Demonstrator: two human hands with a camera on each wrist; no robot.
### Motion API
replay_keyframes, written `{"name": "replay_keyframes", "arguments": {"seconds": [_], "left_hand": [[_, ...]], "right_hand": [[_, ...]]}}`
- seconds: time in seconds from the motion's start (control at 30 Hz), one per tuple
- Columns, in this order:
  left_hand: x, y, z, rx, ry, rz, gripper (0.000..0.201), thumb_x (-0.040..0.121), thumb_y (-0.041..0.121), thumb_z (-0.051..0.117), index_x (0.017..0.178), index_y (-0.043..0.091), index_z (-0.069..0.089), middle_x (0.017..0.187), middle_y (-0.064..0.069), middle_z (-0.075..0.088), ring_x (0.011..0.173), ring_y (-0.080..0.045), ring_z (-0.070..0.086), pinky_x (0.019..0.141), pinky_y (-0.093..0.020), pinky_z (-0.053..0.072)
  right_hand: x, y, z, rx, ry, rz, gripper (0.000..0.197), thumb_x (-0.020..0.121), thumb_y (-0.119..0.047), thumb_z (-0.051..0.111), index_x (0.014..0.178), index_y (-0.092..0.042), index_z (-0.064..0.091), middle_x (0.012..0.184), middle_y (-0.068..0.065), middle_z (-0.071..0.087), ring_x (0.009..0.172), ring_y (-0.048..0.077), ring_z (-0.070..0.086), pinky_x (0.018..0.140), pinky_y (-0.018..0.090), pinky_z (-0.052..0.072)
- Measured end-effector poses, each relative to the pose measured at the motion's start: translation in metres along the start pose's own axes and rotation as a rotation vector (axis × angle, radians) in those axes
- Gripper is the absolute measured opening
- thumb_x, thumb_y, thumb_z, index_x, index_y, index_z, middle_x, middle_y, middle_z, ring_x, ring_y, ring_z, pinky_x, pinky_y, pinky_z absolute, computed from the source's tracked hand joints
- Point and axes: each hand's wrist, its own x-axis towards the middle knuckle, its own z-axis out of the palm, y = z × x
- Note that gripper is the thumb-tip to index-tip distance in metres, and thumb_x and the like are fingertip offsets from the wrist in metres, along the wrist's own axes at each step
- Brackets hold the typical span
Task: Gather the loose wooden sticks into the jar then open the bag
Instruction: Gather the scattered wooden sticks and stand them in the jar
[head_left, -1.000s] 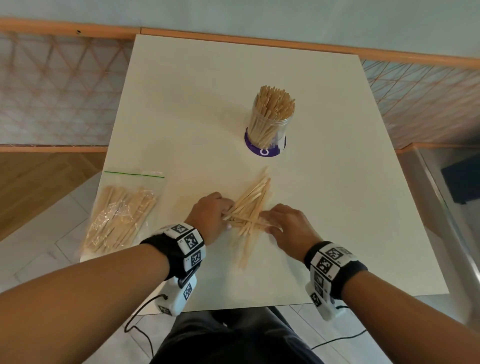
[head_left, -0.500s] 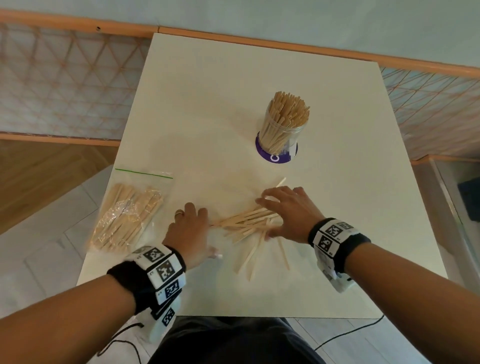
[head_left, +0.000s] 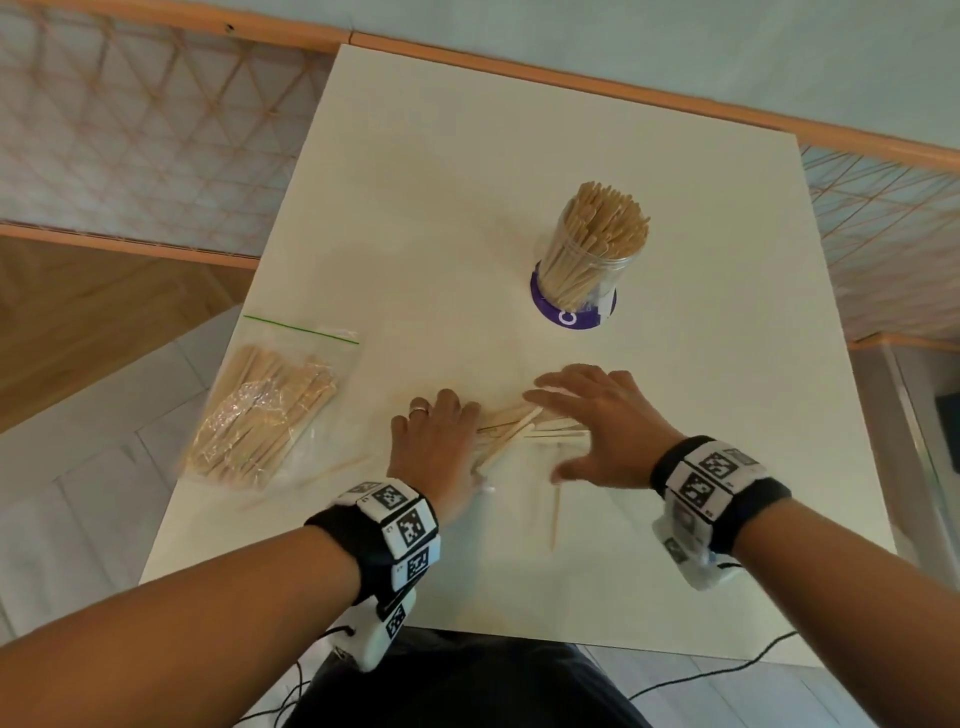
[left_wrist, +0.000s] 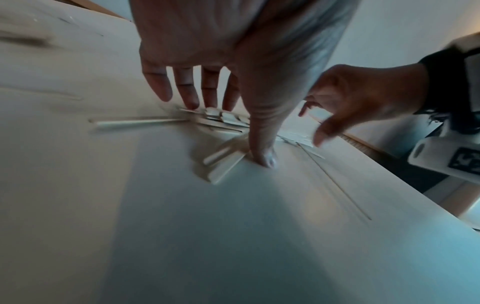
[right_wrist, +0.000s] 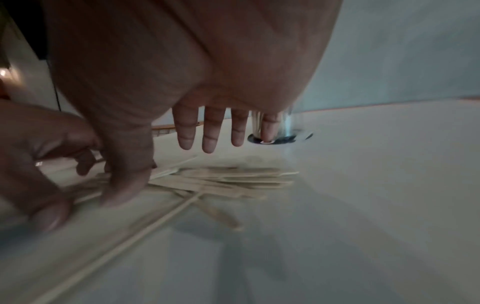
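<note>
Several loose wooden sticks (head_left: 522, 426) lie in a flat pile on the white table (head_left: 467, 208), between my two hands. My left hand (head_left: 441, 436) lies flat on the pile's left end, its straight fingers (left_wrist: 191, 98) and thumb pressing sticks (left_wrist: 226, 121) down. My right hand (head_left: 592, 415) hovers spread over the pile's right side, fingers (right_wrist: 210, 133) straight, holding nothing. The clear jar (head_left: 587, 254), packed with upright sticks, stands on a purple lid behind the pile. The clear zip bag (head_left: 265, 415) of sticks lies at the left edge.
One stray stick (head_left: 556, 514) lies near the table's front, under my right wrist. Another stick (head_left: 337, 467) lies just right of the bag. An orange-framed lattice rail (head_left: 130, 130) borders the table at the back and sides. Cables hang below the front edge.
My left hand slid right and forward onto the pile's left end. My right hand spread and lifted over the sticks. The pile has turned more crosswise and a few sticks have strayed.
</note>
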Motion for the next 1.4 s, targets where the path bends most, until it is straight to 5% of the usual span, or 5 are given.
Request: {"name": "replay_keyframes", "arguments": {"seconds": [0.1,0.4,0.93,1.23,1.4], "left_hand": [[0.006,-0.003,0.002,-0.049,0.028,0.053,0.052,0.085,0.043,0.064,0.132,0.030,0.046,0.126,0.003,0.048,0.115,-0.025,0.048,0.095,-0.041,0.037],[0.004,0.002,-0.010,-0.178,-0.008,0.128,0.047,0.085,0.040,0.064,0.130,0.029,0.055,0.122,0.003,0.061,0.111,-0.024,0.056,0.095,-0.039,0.045],[-0.056,-0.077,-0.003,-0.014,0.080,-0.111,0.027,0.090,0.010,0.050,0.105,0.022,0.068,0.103,0.001,0.067,0.093,-0.024,0.062,0.078,-0.032,0.046],[-0.045,-0.046,0.002,-0.158,0.055,-0.095,0.018,0.093,0.014,0.053,0.110,0.011,0.056,0.110,-0.006,0.054,0.097,-0.027,0.059,0.075,-0.036,0.051],[-0.049,-0.061,-0.006,-0.076,-0.014,-0.121,0.015,0.091,0.009,0.048,0.093,0.006,0.063,0.097,-0.011,0.063,0.090,-0.031,0.063,0.074,-0.037,0.052]], "right_hand": [[-0.015,0.015,0.004,-0.109,-0.116,0.020,0.108,0.064,-0.063,0.079,0.153,-0.043,0.021,0.162,-0.012,0.025,0.147,0.020,0.022,0.114,0.047,0.021],[0.015,-0.019,0.025,-0.029,0.144,-0.024,0.052,0.074,-0.058,0.073,0.120,-0.035,0.068,0.124,-0.003,0.064,0.112,0.025,0.056,0.092,0.045,0.039],[0.021,-0.035,0.037,0.137,0.234,-0.106,0.023,0.078,-0.025,0.083,0.101,-0.028,0.079,0.093,-0.003,0.070,0.083,0.023,0.061,0.074,0.034,0.042],[0.001,-0.030,0.030,0.055,0.193,0.035,0.056,0.074,-0.036,0.083,0.126,-0.021,0.068,0.125,0.004,0.067,0.112,0.028,0.059,0.093,0.044,0.043],[-0.013,-0.017,0.028,0.092,0.162,0.092,0.032,0.081,-0.026,0.079,0.113,-0.022,0.075,0.111,0.003,0.071,0.101,0.027,0.061,0.088,0.039,0.043]]}}
